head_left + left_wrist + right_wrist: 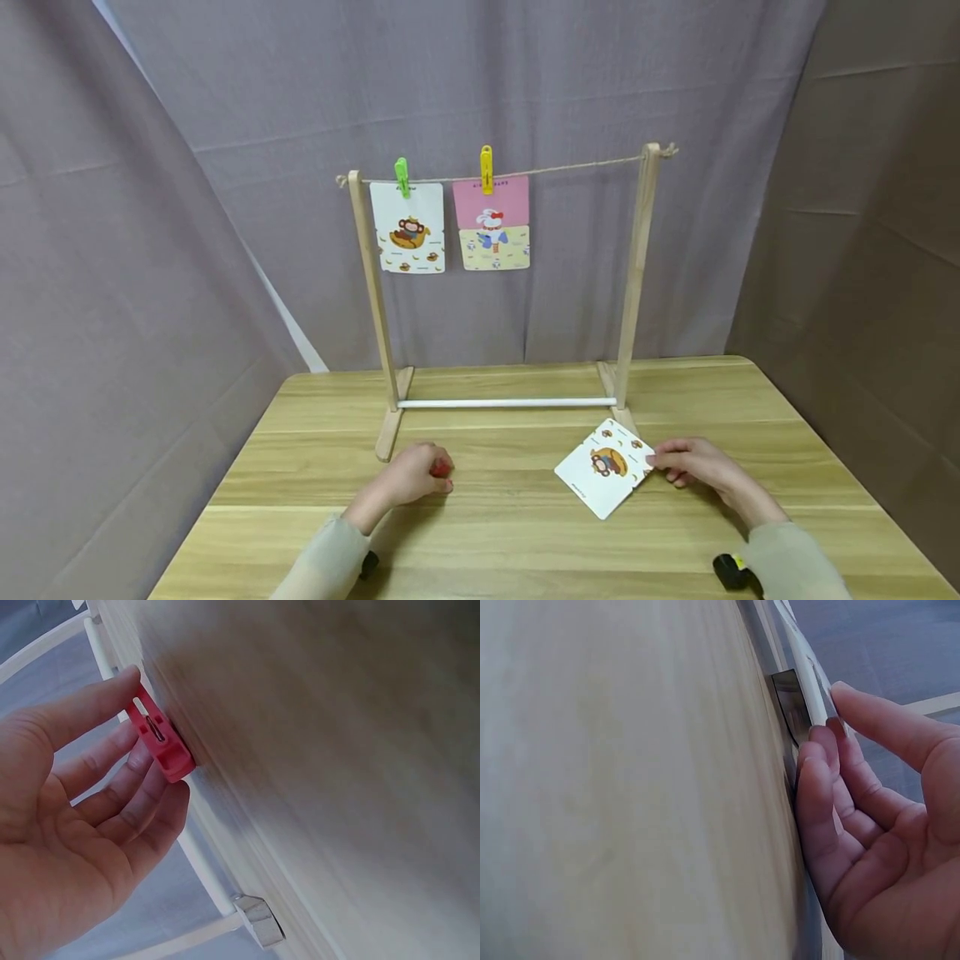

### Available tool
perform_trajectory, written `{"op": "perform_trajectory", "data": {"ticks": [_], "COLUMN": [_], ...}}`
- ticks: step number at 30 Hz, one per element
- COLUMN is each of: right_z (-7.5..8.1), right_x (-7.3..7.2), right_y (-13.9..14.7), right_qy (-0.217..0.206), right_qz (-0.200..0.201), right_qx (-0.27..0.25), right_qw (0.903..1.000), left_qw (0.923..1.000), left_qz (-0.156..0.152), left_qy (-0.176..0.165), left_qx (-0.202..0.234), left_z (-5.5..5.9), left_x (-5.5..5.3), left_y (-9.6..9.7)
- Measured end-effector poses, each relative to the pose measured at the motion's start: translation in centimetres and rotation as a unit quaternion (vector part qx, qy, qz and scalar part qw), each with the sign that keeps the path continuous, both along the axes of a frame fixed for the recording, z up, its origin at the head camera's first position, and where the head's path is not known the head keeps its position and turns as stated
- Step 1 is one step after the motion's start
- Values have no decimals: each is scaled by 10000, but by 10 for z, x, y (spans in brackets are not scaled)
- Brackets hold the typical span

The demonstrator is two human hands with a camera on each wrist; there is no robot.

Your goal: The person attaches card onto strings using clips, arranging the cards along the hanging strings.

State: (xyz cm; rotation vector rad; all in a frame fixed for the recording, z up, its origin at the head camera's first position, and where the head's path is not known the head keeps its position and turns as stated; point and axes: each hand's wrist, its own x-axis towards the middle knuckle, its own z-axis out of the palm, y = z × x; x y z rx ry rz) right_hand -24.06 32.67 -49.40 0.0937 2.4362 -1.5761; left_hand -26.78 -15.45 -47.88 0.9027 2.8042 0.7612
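Note:
My left hand point(408, 477), low over the left of the table, holds a red clothespin point(162, 744) between thumb and fingers. Much of that clothespin is hidden by the fingers in the head view. With thumb and fingertips, my right hand point(708, 468) pinches the right corner of a white card point(604, 468) printed with a monkey and bananas. This card is tilted just above the tabletop, before the rack's right foot. In the right wrist view the card point(807, 671) appears nearly edge-on.
A wooden rack point(633, 275) with a string point(577, 167) stands at the back. A green clothespin point(402, 177) holds a monkey card point(408, 250); a yellow clothespin point(487, 169) holds a pink rabbit card point(510, 204). A white rod point(506, 403) joins the feet. Grey curtains surround the table.

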Motion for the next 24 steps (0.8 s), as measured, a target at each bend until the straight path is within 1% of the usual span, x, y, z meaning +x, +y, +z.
{"op": "perform_trajectory", "data": {"ticks": [2, 5, 7, 10, 13, 19, 24], "right_z": [-1, -2, -2, -1, 1, 8, 13], "right_x": [0, 1, 1, 1, 1, 0, 0], "right_y": [2, 4, 6, 7, 7, 6, 2], "right_qy": [-9, -28, -43, -98, -97, -14, 105], "right_qz": [52, 263, 444, 607, 704, 683, 434], "right_qx": [-117, -442, -747, -1176, -1442, -1671, -1604], "right_qw": [9999, 9987, 9962, 9912, 9870, 9836, 9860], "left_qw": [10000, 10000, 10000, 10000, 10000, 9999, 9999], "left_qz": [24, 57, 71, 42, 43, 81, 67], "left_qy": [-45, -48, -44, 11, 11, -93, -90], "left_qx": [5, -17, -13, -2, -1, 65, 120], "left_z": [0, 0, 0, 1, 1, 2, 3], "left_x": [0, 0, 0, 0, 0, 0, 0], "left_y": [0, -1, -1, -1, -1, -2, -2]}}
